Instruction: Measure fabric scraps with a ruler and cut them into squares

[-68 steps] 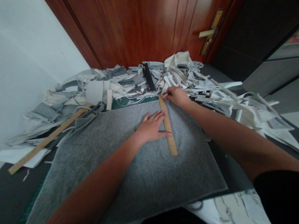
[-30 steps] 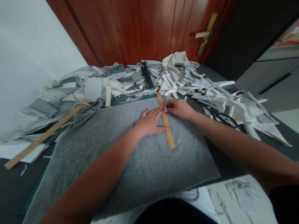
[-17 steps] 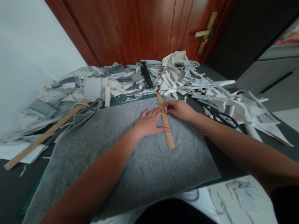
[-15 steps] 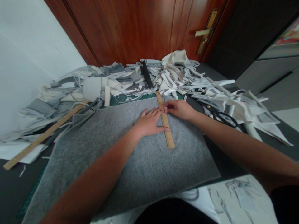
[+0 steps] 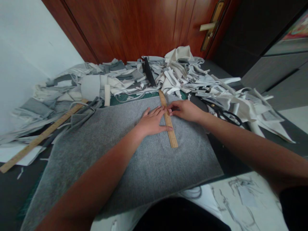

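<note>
**Short ruler pinned on grey felt, both hands at its far half**

Found the left hand (image 5: 151, 121) laid flat and wide, fingers spread across the grey felt sheet (image 5: 125, 166), with fingertips and thumb over the short wooden ruler (image 5: 173, 139). Judged a pinning hold: broad palm for weight, to stop the stick sliding on the fuzzy nap.

Found the right hand (image 5: 186, 110) curled narrow, fingertips bunched against the ruler's right edge, just past the left fingertips, touching or nearly so. Cannot tell about any thin tool pinched there, with the knuckles hiding the spot. Set at that edge, probably, to use it as a straight guide.

Logged the ruler lying lengthwise away from the body, right of the sheet's middle, far end reaching past the felt's far edge onto the green cutting mat (image 5: 134, 97). Felt spread flat over the mat.

Around:
- heap of pale felt offcuts (image 5: 183, 72) along the far side, before the wooden door (image 5: 144, 29)
- black-handled scissors (image 5: 228, 116) right of the right wrist, apart from it, likely parked within reach
- long wooden ruler (image 5: 40, 138) aslant at left, well apart from both hands
- roll of grey felt (image 5: 90, 87) among the scraps
</note>
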